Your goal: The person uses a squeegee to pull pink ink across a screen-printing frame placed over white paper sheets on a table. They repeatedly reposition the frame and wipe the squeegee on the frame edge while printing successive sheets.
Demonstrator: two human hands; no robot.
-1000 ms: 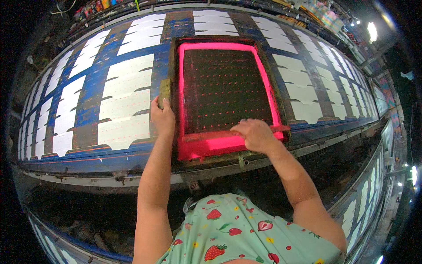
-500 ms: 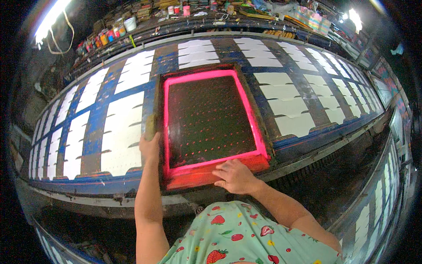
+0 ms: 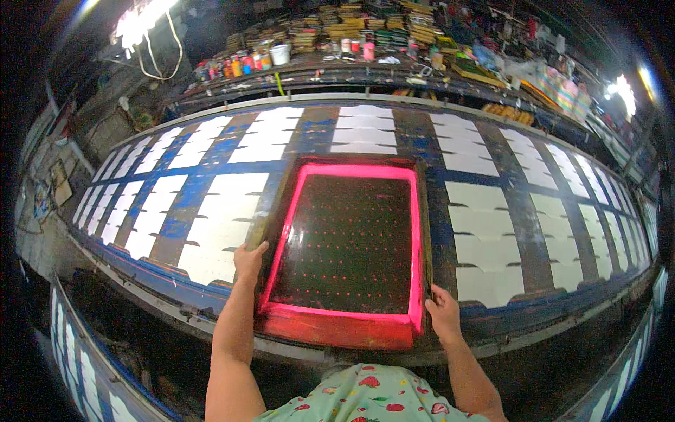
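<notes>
A rectangular printing screen [image 3: 346,239] with a dark, dotted mesh and bright pink ink around its border lies on the long blue table [image 3: 176,226]. A red, ink-covered strip [image 3: 334,330] runs along its near end. My left hand [image 3: 249,261] is closed on the left side of the screen's frame, near its lower half. My right hand [image 3: 443,313] grips the right side of the frame near the front corner. Rows of white cut pieces [image 3: 482,235] lie on the table on both sides of the screen.
Behind the table, a shelf [image 3: 330,68] holds several paint containers [image 3: 280,54] and stacks of yellow frames [image 3: 355,21]. Bright lamps hang at upper left and right. Similar tables with white pieces [image 3: 88,373] run along the lower left and lower right, beside a dark gap.
My right hand has left the red strip at the screen's near end and moved right to the frame's side. The view has tilted up, showing more of the shelf behind.
</notes>
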